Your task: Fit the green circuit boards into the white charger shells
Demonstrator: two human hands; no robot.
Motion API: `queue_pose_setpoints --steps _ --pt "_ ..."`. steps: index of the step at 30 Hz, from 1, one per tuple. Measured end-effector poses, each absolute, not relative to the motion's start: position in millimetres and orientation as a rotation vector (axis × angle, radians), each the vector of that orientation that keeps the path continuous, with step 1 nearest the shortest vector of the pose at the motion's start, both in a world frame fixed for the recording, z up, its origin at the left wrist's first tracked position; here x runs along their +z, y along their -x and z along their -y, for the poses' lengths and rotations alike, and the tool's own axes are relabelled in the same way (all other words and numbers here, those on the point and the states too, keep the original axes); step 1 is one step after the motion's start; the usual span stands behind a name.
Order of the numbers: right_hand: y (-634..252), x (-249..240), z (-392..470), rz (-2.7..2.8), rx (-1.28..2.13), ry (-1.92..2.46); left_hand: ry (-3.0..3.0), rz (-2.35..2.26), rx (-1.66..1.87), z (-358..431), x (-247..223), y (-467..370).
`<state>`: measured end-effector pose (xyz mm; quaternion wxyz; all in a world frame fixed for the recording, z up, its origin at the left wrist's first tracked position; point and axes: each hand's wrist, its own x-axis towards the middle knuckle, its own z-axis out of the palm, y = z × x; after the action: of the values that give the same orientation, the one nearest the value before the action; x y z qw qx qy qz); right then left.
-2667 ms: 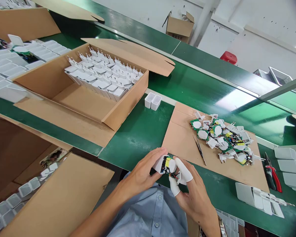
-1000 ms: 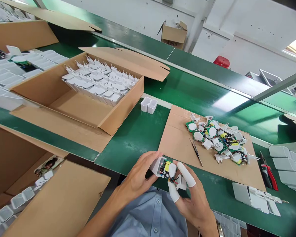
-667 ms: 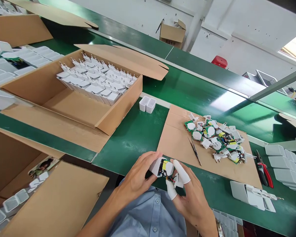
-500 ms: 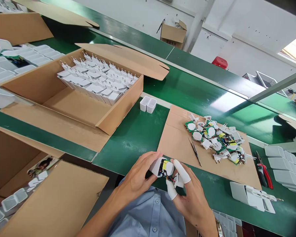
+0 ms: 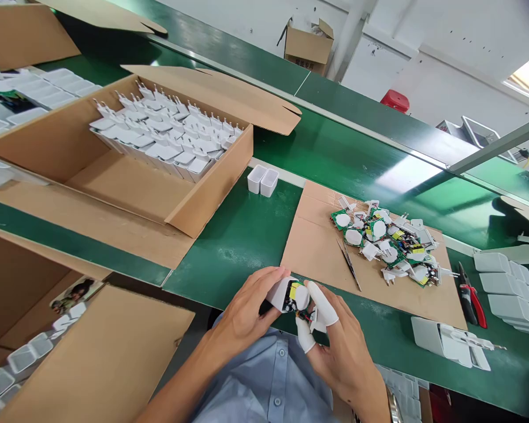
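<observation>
Near the table's front edge, my left hand (image 5: 247, 308) is closed around a white plastic charger housing (image 5: 277, 295). A circuit board (image 5: 297, 296) with yellow-taped and black parts sits partly in the housing's open end. My right hand (image 5: 335, 329), with white covers on thumb and forefinger, pinches the board's outer end. Wires run from it to a white plug cover (image 5: 318, 321) by the right fingers. How deep the board reaches inside is hidden. Beyond the hands, tweezers (image 5: 349, 264) lie on a cardboard sheet (image 5: 311, 235) beside a heap of wired circuit boards (image 5: 390, 249).
At left stands an open carton (image 5: 211, 205) partly filled with white plug chargers (image 5: 167, 132). Two empty housings (image 5: 263, 180) stand beside it. Red-handled pliers (image 5: 471, 296), a white charger piece (image 5: 449, 343) and stacked housings (image 5: 511, 291) lie at right. A cardboard flap (image 5: 114, 352) is lower left.
The view has shifted slightly. Both hands keep the same hold, and the board sits in the housing's mouth much as before.
</observation>
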<state>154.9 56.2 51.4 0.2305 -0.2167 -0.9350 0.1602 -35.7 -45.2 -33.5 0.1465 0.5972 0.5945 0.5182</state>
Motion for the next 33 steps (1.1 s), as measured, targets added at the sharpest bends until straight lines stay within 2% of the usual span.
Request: queue_pose_setpoints --steps 14,20,24,29,33 --pt "-151.4 37.4 -57.6 2.578 0.521 0.573 -1.693 -1.741 1.479 44.5 -31.6 34.8" --pt "-154.4 38.2 -65.3 2.445 0.888 0.620 -1.568 -1.591 1.398 46.8 -19.5 42.7" --pt "-157.9 25.2 -69.4 2.404 0.963 0.593 -1.404 -1.460 1.274 50.0 -14.4 51.2" --pt "-154.2 3.4 -65.5 2.389 0.757 0.359 -1.234 -1.491 1.280 51.1 -14.3 50.0" --pt "-158.0 -4.3 -61.3 2.385 0.603 0.365 -1.121 -1.573 1.385 53.6 -16.1 42.9"
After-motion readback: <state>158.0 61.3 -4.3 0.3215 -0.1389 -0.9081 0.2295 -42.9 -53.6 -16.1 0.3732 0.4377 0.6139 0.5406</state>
